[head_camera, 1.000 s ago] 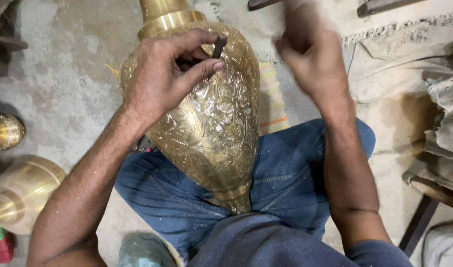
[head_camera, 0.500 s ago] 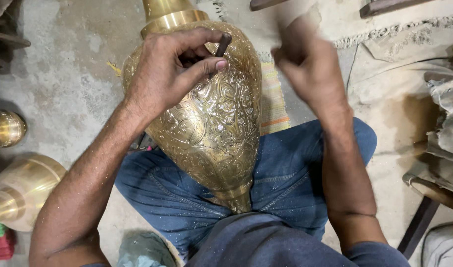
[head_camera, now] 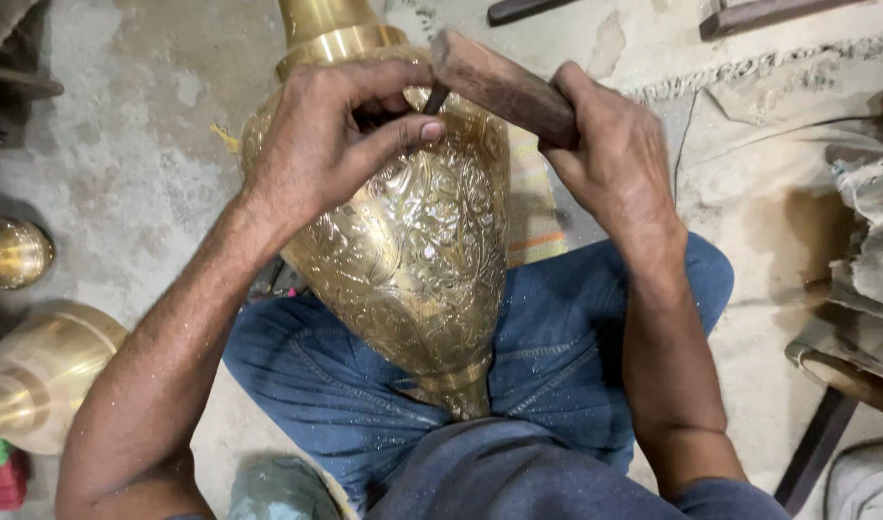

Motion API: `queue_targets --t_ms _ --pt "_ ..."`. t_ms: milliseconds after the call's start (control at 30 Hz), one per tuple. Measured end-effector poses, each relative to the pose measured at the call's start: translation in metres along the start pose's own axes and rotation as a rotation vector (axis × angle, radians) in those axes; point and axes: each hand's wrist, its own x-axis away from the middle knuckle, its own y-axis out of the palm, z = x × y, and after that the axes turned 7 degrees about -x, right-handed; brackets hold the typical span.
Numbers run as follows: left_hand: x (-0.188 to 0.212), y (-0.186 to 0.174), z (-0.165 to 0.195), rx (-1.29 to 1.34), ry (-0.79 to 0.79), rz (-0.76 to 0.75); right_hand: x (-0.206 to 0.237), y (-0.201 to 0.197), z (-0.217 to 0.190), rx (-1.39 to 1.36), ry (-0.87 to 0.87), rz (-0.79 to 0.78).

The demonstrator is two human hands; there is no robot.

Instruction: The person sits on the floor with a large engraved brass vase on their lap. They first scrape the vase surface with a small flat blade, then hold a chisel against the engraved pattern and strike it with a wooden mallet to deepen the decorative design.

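Right now the left hand (head_camera: 330,144) is pinching a small dark metal chisel (head_camera: 435,98) between thumb and curled fingers, holding its tip against the upper shoulder of a large engraved brass vase (head_camera: 412,260). Just beside it, the right hand (head_camera: 610,159) is gripping a worn wooden mallet (head_camera: 504,87), fingers closed round the block, and the mallet's end is sitting on the top of the chisel. The vase is lying tilted across the person's lap, its narrow foot pointing toward the body and resting between the thighs in blue jeans (head_camera: 557,376), its smooth ringed neck (head_camera: 335,34) pointing away at the top of the view. Its belly is covered with chased leaf and flower patterns that are catching the light. Under the vase a striped cloth (head_camera: 536,207) is showing on the concrete floor (head_camera: 123,144). To the left, well apart from the hands, two plain brass vessels (head_camera: 37,376) are lying on the floor, one small and rounded, one larger. On the right, rumpled greyish cloth (head_camera: 865,250) is lying heaped at the edge of the view.
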Motion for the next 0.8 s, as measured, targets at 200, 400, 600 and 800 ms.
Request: queue_targets --t_ms 200,400,600,800 --pt "0.0 0.001 -0.001 0.015 -0.008 -0.002 0.001 0.004 0.0 -0.146 0.164 0.009" --pt "-0.002 -0.003 -0.001 0.018 0.02 0.002 0.004 0.005 -0.006 -0.031 -0.012 0.093" --pt "-0.005 -0.003 -0.002 -0.01 0.048 0.001 0.008 0.012 0.007 0.025 0.176 0.059" --pt "-0.006 -0.003 -0.002 -0.015 0.081 -0.003 0.013 0.015 0.012 0.046 0.085 0.106"
